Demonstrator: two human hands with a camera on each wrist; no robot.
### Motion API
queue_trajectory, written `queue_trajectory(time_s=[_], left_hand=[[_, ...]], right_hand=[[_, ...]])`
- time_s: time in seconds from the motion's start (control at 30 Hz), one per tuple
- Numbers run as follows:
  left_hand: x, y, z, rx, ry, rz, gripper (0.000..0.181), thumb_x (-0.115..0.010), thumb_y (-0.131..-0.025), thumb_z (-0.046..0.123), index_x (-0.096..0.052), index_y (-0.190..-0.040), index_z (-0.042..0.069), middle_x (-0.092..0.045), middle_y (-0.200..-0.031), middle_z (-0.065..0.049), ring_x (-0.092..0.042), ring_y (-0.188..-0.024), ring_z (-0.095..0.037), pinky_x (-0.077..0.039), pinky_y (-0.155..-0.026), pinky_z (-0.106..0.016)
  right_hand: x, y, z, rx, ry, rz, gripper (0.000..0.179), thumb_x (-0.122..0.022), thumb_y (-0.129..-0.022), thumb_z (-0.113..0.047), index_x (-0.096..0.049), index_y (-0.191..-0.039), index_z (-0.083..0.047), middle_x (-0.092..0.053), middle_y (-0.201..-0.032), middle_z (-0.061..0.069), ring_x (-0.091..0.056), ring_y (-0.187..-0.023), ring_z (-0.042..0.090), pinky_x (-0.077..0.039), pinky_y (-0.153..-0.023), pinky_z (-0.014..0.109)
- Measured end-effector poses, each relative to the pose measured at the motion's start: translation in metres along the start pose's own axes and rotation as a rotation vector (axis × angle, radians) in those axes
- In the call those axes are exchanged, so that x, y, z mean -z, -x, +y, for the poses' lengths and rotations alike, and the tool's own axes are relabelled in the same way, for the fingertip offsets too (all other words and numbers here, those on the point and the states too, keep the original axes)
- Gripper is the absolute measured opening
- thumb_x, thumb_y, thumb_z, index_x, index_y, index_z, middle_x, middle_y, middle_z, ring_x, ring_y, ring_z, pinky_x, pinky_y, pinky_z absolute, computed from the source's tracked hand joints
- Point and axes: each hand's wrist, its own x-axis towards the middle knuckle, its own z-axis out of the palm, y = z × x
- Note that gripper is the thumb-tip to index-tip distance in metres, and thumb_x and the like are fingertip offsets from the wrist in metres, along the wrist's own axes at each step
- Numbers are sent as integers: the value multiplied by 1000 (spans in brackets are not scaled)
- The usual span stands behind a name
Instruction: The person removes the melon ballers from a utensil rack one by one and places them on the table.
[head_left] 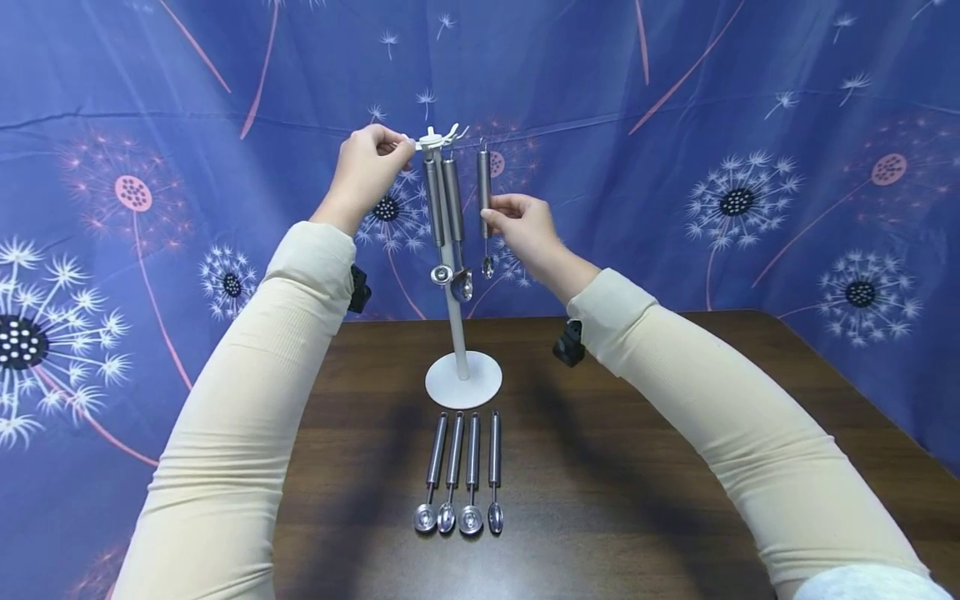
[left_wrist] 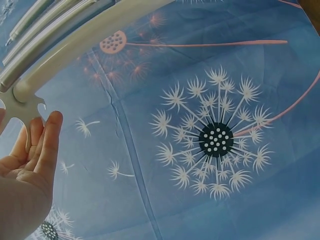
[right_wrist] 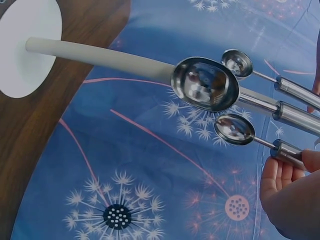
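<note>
A white stand with a hooked top rises from a round base. My left hand pinches one hook at the left of that top; in the left wrist view its fingers lie around the prong. Two steel measuring spoons hang from the stand, one with a small round bowl, one with a larger bowl. To their right, my right hand grips a third measuring spoon by its handle, upright, bowl down. Its top loop appears just right of a hook. The right wrist view shows its oval bowl.
Several more steel measuring spoons lie side by side on the brown wooden table, in front of the base, handles toward it. Behind the table hangs a blue cloth with dandelion prints.
</note>
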Motion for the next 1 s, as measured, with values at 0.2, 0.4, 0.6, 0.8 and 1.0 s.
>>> queue_trajectory(time_s=[0.2,0.4,0.6,0.8,1.0], left_hand=[[0,1,0,-7,1,13,37,-53,-97,33,-61,-122,7,-68,-102,-1,-65,-102,-17,-47,-89,-24],[-2,2,1,-15,8,26,37,-53,-98,32,-60,-123,6,-63,-92,7,-65,-104,-20,-47,-88,-23],[-4,4,-1,-31,13,45,35,-53,-98,30,-62,-121,5,-57,-85,12,-66,-98,-17,-47,-86,-22],[-4,4,-1,-40,8,59,35,-54,-97,30,-63,-120,5,-59,-85,10,-64,-89,-10,-47,-85,-21],[-6,5,-1,-52,13,76,33,-54,-98,29,-63,-119,5,-57,-85,11,-59,-81,0,-48,-84,-21]], right_hand=[[7,10,5,-47,54,-25,36,-59,-97,-18,-58,-130,-3,-62,-122,12,-62,-95,17,-52,-94,30],[14,20,11,-87,59,-49,35,-59,-98,-18,-58,-129,-3,-62,-117,11,-61,-90,14,-51,-98,33],[21,30,19,-125,79,-79,38,-59,-98,-19,-56,-132,-3,-60,-122,11,-62,-97,16,-49,-101,32],[25,38,26,-145,38,-96,38,-61,-97,-16,-56,-130,1,-61,-114,9,-63,-92,14,-50,-100,32],[27,45,35,-174,6,-116,38,-60,-97,-15,-54,-129,3,-60,-112,6,-62,-96,14,-51,-98,31]])
